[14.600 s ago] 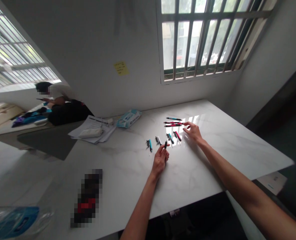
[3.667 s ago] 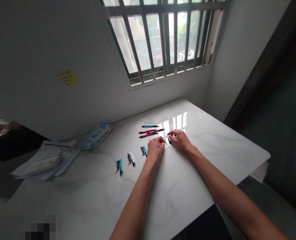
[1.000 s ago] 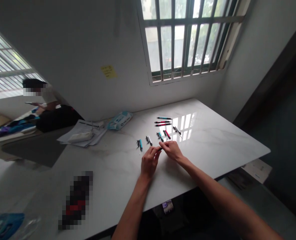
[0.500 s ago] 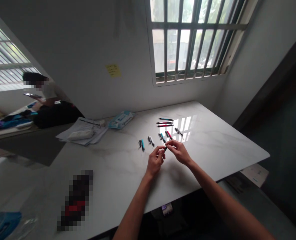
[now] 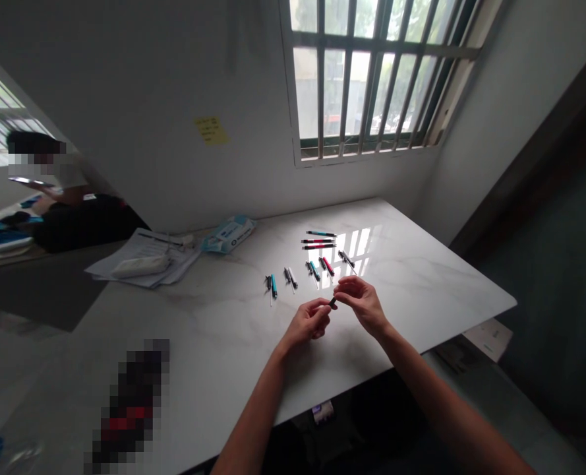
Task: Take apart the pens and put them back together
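My left hand pinches a small black pen part between thumb and fingers, just above the near side of the table. The fingertips of my right hand are closed at the upper end of the same part. Beyond my hands lies a row of pens taken apart: a teal pen barrel, a silver-white barrel, another teal barrel, a red barrel and a dark pen, with thin white refills beside several. Behind them rest a whole teal pen and two red pens.
On the white marbled table, papers and a blue-white wipes packet lie at the back left. A blurred-out dark object sits at the near left, with a clear bottle at the corner. A person sits beyond, holding a phone.
My view has shifted slightly to the right. My right hand has drawn a little up and away from the left, so more of the black part shows between them.
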A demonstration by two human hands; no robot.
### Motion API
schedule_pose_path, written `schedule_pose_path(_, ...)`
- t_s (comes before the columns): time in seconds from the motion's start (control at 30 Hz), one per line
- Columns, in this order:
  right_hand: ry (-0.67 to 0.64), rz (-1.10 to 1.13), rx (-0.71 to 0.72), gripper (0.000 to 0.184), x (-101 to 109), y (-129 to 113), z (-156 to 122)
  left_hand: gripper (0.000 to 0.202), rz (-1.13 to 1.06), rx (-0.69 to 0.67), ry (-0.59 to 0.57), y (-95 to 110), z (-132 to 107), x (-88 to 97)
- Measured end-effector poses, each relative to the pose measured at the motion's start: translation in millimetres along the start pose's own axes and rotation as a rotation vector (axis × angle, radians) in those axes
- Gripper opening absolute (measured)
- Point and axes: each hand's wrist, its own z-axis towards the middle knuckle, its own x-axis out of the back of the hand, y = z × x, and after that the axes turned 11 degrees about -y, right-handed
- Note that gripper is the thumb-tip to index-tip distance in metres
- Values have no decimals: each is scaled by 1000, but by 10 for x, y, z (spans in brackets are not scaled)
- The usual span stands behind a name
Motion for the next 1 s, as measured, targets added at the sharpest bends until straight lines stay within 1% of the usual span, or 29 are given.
schedule_pose_path(0.07, 50, -39, 17, 37, 128, -34, 54, 54, -12, 18, -13, 1, 0, 3)
schedule_pose_path(0.13, 124, -146, 55, 34, 311, -50, 149, 54, -24, 13, 6, 0, 6, 13)
schedule_pose_path(0.2, 164, -355, 84, 25, 510, -29, 252, 54, -35, -13, 48, 1, 15, 26)
schedule_pose_path(0.27, 148, -600, 49, 14, 673, 30, 332, 53, -42, -34, 93, 6, 18, 37)
schedule_pose_path(0.3, 134, -692, 23, 12, 729, 69, 359, 53, -44, -41, 109, 10, 17, 41)
schedule_pose_path(0.4, 95, -859, -21, 19, 798, 183, 395, 47, -51, -68, 141, 25, 3, 42)
schedule_pose_path(0.53, 67, -927, 7, 22, 781, 246, 402, 43, -44, -114, 164, 36, 7, 26)
schedule_pose_path(0.6, 70, -940, 50, 23, 754, 231, 391, 45, -14, -137, 184, 29, 28, 22)
schedule_pose_path(0.67, 100, -961, 128, 26, 684, 190, 366, 50, 29, -172, 210, 6, 54, 29)
schedule_pose_path(0.73, 98, -965, 201, 29, 545, 131, 332, 55, 94, -210, 244, -30, 76, 47)
schedule_pose_path(0.77, 60, -960, 213, 29, 451, 100, 319, 56, 144, -230, 275, -50, 82, 59)
schedule_pose_path(0.83, -108, -936, 169, 32, 227, 48, 314, 52, 287, -255, 365, -87, 79, 82)
schedule_pose_path(0.9, -258, -923, 72, 41, -3, 21, 352, 42, 456, -258, 464, -108, 58, 101)
schedule_pose_path(0.93, -288, -917, 31, 50, -105, 17, 387, 37, 531, -252, 495, -112, 44, 108)
schedule_pose_path(1.0, -277, -871, -27, 61, -268, 25, 475, 32, 620, -245, 509, -109, 21, 120)
